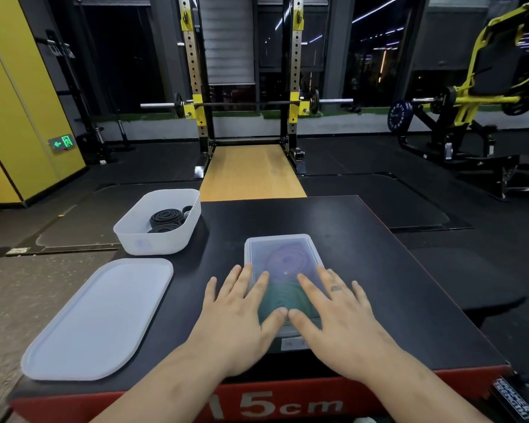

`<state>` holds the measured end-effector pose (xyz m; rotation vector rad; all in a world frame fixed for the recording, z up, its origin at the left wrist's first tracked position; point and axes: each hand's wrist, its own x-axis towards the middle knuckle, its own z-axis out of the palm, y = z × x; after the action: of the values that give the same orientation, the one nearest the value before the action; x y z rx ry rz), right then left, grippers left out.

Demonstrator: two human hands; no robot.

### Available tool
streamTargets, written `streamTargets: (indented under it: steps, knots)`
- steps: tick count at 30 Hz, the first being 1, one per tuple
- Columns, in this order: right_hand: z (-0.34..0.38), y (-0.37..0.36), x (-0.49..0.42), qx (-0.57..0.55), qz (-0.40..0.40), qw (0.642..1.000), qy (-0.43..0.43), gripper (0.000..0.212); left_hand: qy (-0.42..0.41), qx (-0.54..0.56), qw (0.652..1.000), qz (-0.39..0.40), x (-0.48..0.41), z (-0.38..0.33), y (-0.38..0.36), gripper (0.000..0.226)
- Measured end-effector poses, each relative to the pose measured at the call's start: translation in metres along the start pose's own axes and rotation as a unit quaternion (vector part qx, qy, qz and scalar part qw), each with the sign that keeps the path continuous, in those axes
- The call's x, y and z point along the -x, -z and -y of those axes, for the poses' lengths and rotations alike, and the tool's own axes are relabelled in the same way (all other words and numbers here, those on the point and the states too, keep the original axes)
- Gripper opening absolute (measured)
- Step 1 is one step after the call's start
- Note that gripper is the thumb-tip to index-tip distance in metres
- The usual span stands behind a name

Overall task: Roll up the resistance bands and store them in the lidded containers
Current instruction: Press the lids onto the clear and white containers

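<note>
A translucent lidded container point(280, 244) sits in the middle of the black platform point(379, 270). Rolled purple and green bands show dimly through its lid. My left hand point(242, 312) and my right hand point(339, 312) lie flat on the lid with spread, straight fingers, thumbs touching at its near middle. To the back left stands an open white container point(147, 239) holding rolled black bands point(165, 219). A loose white lid point(101, 319) lies flat at the platform's left front.
The platform has a red front edge marked 15cm point(272, 404). Gym floor mats surround it. A squat rack with a barbell point(248, 102) stands behind on a wooden strip, and a yellow weight machine point(471, 96) is at the far right.
</note>
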<state>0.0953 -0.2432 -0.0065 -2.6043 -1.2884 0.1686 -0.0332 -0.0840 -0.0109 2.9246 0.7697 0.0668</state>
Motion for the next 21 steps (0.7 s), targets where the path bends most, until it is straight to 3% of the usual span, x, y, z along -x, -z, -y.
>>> streamTargets:
  steps: [21]
  knots:
    - [-0.097, 0.025, -0.099, -0.015, -0.015, 0.998, -0.054, 0.077, -0.016, 0.012, 0.999, 0.036, -0.137, -0.061, 0.002, 0.075]
